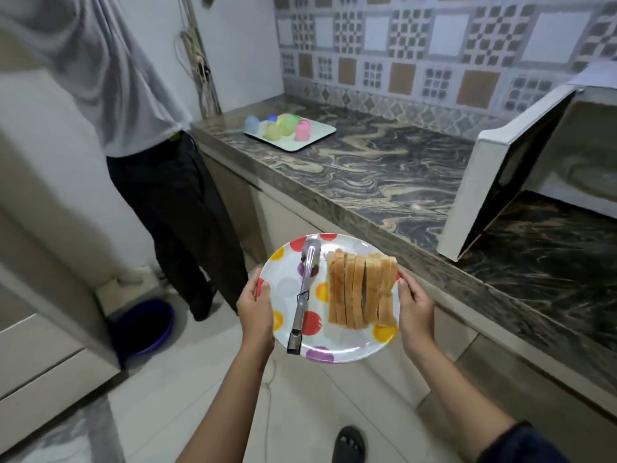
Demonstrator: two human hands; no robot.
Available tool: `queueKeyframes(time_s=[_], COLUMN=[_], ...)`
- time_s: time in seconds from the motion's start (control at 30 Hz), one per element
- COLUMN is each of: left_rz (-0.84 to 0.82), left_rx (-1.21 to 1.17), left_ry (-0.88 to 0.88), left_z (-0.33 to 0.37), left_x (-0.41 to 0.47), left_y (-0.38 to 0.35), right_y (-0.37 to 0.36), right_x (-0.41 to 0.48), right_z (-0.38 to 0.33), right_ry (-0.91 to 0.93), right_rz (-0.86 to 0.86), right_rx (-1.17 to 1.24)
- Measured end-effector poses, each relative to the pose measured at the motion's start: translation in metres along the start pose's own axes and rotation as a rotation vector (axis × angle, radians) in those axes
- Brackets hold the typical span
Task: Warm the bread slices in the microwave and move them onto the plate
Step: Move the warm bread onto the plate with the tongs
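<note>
I hold a white plate with coloured dots in front of me, above the floor beside the counter. My left hand grips its left rim and my right hand grips its right rim. Several bread slices stand on edge in a row on the plate's right half. Metal tongs lie on the left half, handle toward me. The white microwave sits on the counter at the right with its door swung open and the cavity showing.
The marbled counter runs from back left to front right. A white tray with several coloured cups sits at its far end. Another person stands at the left, by a blue basin on the floor.
</note>
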State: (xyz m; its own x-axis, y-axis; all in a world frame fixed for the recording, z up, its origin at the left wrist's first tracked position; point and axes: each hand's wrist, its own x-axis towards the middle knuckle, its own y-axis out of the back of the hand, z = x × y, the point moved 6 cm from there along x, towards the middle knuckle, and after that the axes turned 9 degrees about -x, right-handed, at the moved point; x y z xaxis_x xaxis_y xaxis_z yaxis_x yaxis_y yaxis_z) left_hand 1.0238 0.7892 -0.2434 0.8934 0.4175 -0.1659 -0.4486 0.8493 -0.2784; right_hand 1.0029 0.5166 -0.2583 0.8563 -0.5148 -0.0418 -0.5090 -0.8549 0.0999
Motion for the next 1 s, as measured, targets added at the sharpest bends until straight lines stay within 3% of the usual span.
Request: queueKeyframes(time_s=[0.2, 0.47, 0.87, 1.0], left_rz=[0.008, -0.068, -0.323, -0.487], left_rx=[0.014, 0.063, 0.163, 0.258], left_ry=[-0.012, -0.011, 0.051, 0.088], left_z=[-0.004, -0.011, -0.05, -0.077], left_x=[0.083, 0.203, 0.329, 0.366], left_y=[-0.044, -0.159, -0.316, -0.362], right_y=[-0.044, -0.07, -0.065, -0.057], right_x=[0.087, 0.222, 0.35, 0.37], right_z=[-0.011, -0.024, 0.002, 0.01], right_ry=[-0.006, 0.002, -0.136, -0.2], right_rz=[0.013, 0.13, 0.428, 0.566], right_rx=[-0.016, -0.071, -0.094, -0.123])
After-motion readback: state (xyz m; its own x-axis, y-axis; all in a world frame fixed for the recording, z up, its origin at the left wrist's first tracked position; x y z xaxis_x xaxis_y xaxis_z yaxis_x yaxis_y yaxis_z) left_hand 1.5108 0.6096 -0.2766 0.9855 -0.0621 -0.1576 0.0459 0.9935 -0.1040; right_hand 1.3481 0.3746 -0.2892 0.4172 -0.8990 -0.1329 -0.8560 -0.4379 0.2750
